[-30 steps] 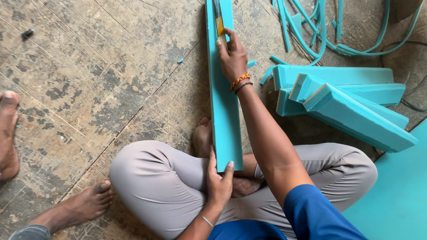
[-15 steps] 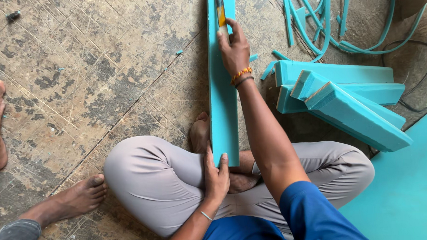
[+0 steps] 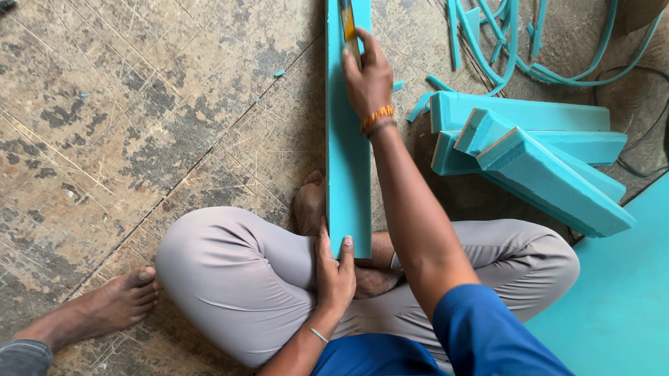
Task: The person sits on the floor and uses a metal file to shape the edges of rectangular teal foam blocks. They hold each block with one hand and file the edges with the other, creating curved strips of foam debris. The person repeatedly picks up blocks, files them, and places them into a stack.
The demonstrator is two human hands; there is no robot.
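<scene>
The left hand (image 3: 334, 273) clamps the near end of the long teal foam strip (image 3: 348, 150). The right hand (image 3: 368, 79) grips a yellow-handled knife (image 3: 349, 21) along the strip's right edge. Stacked foam blocks (image 3: 533, 155) crowd the right; bare floor (image 3: 124, 106) opens left.

Teal on the long foam strip (image 3: 347, 136), on the stacked foam blocks (image 3: 529, 148), on the curling offcuts (image 3: 507, 34) and on the big sheet (image 3: 634, 289) at the lower right. Yellow and black on the cutter (image 3: 349, 21), orange beads on the bracelet (image 3: 376, 118), pale grey on the trousers (image 3: 226, 281), deep blue on the shirt (image 3: 473, 339). Mottled brown and grey, scratched all over, on the floor (image 3: 125, 128).
</scene>
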